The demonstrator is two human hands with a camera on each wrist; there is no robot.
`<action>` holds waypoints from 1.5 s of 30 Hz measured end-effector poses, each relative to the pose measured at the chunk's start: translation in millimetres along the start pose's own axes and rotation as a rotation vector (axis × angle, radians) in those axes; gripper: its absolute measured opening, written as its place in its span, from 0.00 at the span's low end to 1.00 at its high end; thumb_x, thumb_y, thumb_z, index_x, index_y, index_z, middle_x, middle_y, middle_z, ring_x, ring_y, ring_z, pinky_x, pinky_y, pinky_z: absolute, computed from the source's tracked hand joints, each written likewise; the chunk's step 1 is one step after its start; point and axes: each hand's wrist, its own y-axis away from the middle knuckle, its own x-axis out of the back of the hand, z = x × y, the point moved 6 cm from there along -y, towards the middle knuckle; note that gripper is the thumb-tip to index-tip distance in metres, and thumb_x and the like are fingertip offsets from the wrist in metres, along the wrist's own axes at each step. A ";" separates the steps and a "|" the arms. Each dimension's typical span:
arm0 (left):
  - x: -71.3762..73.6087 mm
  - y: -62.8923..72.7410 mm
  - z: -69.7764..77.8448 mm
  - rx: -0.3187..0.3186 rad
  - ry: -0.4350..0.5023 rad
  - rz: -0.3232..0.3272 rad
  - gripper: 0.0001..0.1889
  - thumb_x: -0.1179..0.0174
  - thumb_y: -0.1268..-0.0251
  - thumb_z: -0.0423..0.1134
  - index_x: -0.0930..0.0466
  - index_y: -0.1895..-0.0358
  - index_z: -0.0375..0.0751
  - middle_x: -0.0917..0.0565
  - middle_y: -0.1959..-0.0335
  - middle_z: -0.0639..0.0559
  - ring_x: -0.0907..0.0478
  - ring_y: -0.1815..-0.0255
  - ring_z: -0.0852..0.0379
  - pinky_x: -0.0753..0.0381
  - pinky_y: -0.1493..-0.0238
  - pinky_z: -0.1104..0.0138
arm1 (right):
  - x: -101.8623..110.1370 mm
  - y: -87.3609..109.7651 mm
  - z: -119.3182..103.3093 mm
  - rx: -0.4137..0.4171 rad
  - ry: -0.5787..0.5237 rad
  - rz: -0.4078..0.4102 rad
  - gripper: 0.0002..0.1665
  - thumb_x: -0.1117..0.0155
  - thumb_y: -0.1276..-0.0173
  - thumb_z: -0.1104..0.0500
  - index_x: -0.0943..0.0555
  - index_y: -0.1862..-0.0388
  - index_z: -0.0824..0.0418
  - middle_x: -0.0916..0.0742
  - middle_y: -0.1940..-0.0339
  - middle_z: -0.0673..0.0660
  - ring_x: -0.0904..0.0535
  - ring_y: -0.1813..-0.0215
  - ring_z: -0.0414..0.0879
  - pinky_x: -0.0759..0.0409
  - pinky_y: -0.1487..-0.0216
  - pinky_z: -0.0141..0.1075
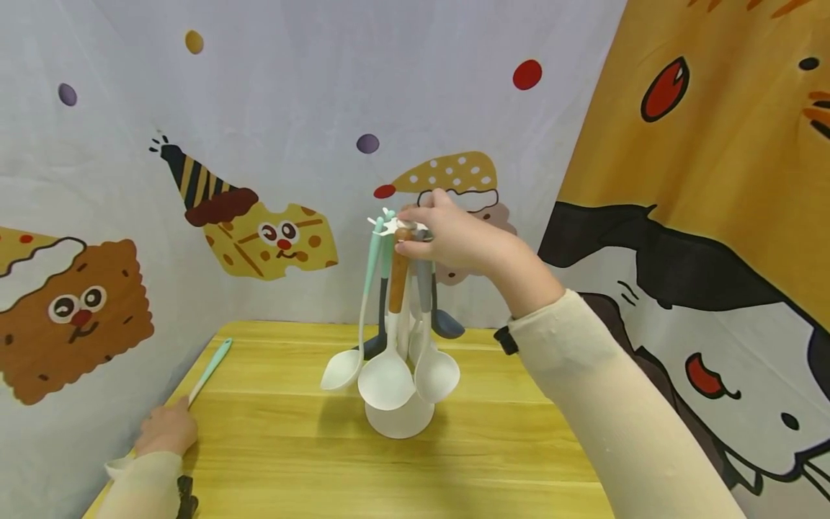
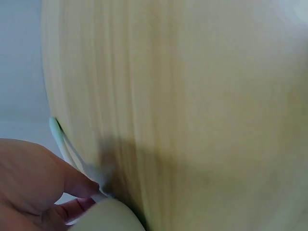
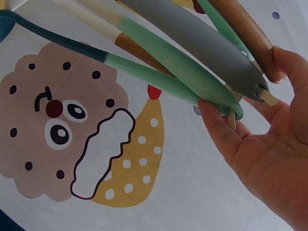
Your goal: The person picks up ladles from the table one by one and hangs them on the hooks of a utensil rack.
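In the head view my left hand (image 1: 167, 429) is low at the table's left edge. It holds a utensil with a mint-green handle (image 1: 214, 364); the left wrist view shows its rounded cream head (image 2: 108, 216) beside the fingers. My right hand (image 1: 454, 231) grips the top of a white utensil rack (image 1: 398, 419). In the right wrist view its fingers touch a wooden handle (image 3: 250, 38) and a mint-green handle (image 3: 187, 72) on the hooks, with a grey handle (image 3: 207, 43) between them. Cream ladles (image 1: 387, 378) hang around the rack's front.
The rack stands on a yellow wood-grain table (image 1: 272, 432). Dark-headed utensils (image 1: 447, 324) hang at its back. A cloth backdrop (image 1: 279, 94) with cartoon prints rises close behind the table. A printed curtain (image 1: 648, 180) hangs at the right.
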 end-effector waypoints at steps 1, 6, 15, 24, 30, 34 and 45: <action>-0.1 -0.2 -0.5 -0.005 0.000 0.007 0.27 0.65 0.27 0.38 0.53 0.30 0.28 0.44 0.46 0.13 0.42 0.46 0.16 0.31 0.55 0.35 | -0.1 -0.1 0.2 0.000 -0.001 0.000 0.34 0.47 0.31 0.40 0.38 0.28 0.45 0.37 0.44 0.57 0.29 0.52 0.50 0.26 0.59 0.39; -1.2 -0.7 -1.1 -0.022 -0.016 0.034 0.26 0.66 0.25 0.37 0.52 0.28 0.34 0.42 0.46 0.14 0.39 0.48 0.16 0.29 0.57 0.36 | 0.4 -0.7 1.0 0.005 -0.003 0.004 0.34 0.46 0.31 0.40 0.37 0.28 0.45 0.37 0.45 0.57 0.29 0.53 0.50 0.26 0.60 0.39; -0.5 -1.7 2.3 -0.083 -0.090 0.044 0.25 0.66 0.26 0.34 0.51 0.28 0.34 0.41 0.47 0.13 0.34 0.52 0.17 0.26 0.60 0.37 | 0.9 -0.8 -0.3 0.017 -0.011 0.008 0.34 0.46 0.31 0.40 0.37 0.28 0.46 0.38 0.46 0.57 0.29 0.53 0.50 0.27 0.59 0.39; 3.6 -2.6 13.3 -0.156 -0.083 0.072 0.29 0.62 0.27 0.31 0.57 0.25 0.38 0.40 0.49 0.13 0.32 0.57 0.19 0.26 0.68 0.39 | 0.4 -2.2 0.1 0.018 -0.013 0.009 0.34 0.46 0.31 0.40 0.36 0.29 0.45 0.37 0.46 0.57 0.29 0.54 0.49 0.27 0.60 0.39; 10.8 2.0 28.1 -0.203 -0.068 0.119 0.33 0.60 0.30 0.28 0.60 0.25 0.40 0.39 0.50 0.15 0.29 0.62 0.24 0.26 0.73 0.43 | -0.2 -1.8 2.4 0.009 -0.017 0.005 0.34 0.47 0.31 0.40 0.37 0.28 0.45 0.38 0.45 0.57 0.29 0.53 0.50 0.26 0.60 0.39; 13.2 5.0 36.3 -0.234 -0.065 0.176 0.34 0.60 0.32 0.26 0.59 0.25 0.40 0.34 0.54 0.20 0.27 0.71 0.36 0.27 0.78 0.52 | -0.4 -1.7 3.7 0.009 -0.016 0.008 0.34 0.47 0.31 0.40 0.37 0.28 0.45 0.38 0.46 0.56 0.29 0.53 0.49 0.27 0.60 0.39; 11.7 14.8 55.0 -0.263 0.032 0.231 0.40 0.56 0.39 0.24 0.59 0.24 0.46 0.33 0.53 0.24 0.31 0.77 0.48 0.36 0.84 0.61 | -0.3 -1.6 3.9 0.029 -0.026 0.018 0.33 0.46 0.31 0.41 0.36 0.29 0.46 0.37 0.48 0.56 0.31 0.54 0.49 0.28 0.60 0.38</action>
